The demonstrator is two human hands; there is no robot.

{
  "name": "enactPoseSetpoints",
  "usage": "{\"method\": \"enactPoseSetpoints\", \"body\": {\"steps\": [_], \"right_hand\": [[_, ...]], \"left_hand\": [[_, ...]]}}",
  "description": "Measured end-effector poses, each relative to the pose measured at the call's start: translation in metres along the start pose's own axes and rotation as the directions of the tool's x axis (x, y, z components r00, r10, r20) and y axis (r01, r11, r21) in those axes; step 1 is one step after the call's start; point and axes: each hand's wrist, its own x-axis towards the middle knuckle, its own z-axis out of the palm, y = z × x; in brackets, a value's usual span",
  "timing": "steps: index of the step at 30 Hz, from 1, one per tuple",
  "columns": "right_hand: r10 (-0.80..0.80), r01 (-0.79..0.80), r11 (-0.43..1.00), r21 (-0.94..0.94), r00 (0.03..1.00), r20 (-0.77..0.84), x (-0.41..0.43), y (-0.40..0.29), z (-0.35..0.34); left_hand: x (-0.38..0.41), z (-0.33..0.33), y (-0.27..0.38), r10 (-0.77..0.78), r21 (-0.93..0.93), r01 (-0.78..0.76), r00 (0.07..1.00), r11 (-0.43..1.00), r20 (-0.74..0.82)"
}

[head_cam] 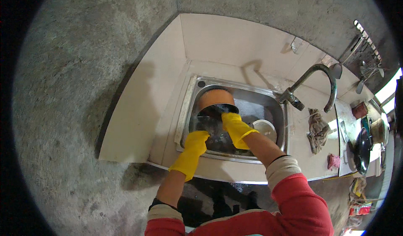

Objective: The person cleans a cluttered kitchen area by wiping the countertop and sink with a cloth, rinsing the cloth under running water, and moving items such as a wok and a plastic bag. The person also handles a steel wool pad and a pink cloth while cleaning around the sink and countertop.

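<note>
An orange-brown cooking pot [217, 98] lies tilted in the steel sink [252, 92], its dark mouth facing me. My right hand [234, 126], in a yellow rubber glove, reaches to that mouth; its fingertips are hidden at the rim, so whether they grip anything is unclear. My left hand [194, 144], gloved in yellow too, curls over the sink's near left part, below the pot. What lies under its fingers cannot be made out. Beside my right wrist sits a whitish bowl [264, 129], partly covered by my forearm. Dark water appears to lie in the basin.
A curved metal faucet [324, 70] rises at the sink's right rear corner. On the counter [297, 151] to the right lie a crumpled brown cloth [317, 130] and a pink item [333, 161]. Farther right are a dark wok [363, 151] and utensils hanging from a wall rack [366, 39].
</note>
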Motion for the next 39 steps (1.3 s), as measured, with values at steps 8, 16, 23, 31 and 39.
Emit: {"method": "enactPoseSetpoints", "body": {"steps": [8,16,23,31,39], "right_hand": [[-0.484,0.343,0.848,-0.403,0.812,-0.327,-0.112,0.023,-0.044],[-0.408,0.399,0.909,-0.117,0.803,-0.434,-0.129,0.113,0.018],[-0.519,0.61,0.792,0.021,0.691,-0.503,-0.101,0.191,0.033],[-0.577,0.544,0.805,-0.238,0.623,-0.528,-0.112,0.224,0.013],[-0.603,0.448,0.797,-0.405,0.565,-0.563,-0.144,0.311,-0.002]], "left_hand": [[-0.005,-0.05,0.007,-0.046,0.111,0.021,0.972,0.994,0.229],[-0.006,0.001,0.046,-0.193,-0.568,-0.118,0.868,0.815,-0.457],[-0.036,0.006,0.063,-0.323,-0.422,0.008,0.658,0.906,-0.68],[-0.212,0.014,0.041,-0.662,-0.569,0.406,0.13,0.715,-0.738],[-0.398,0.034,0.077,-0.853,-0.686,0.656,-0.12,0.316,-0.508]]}}
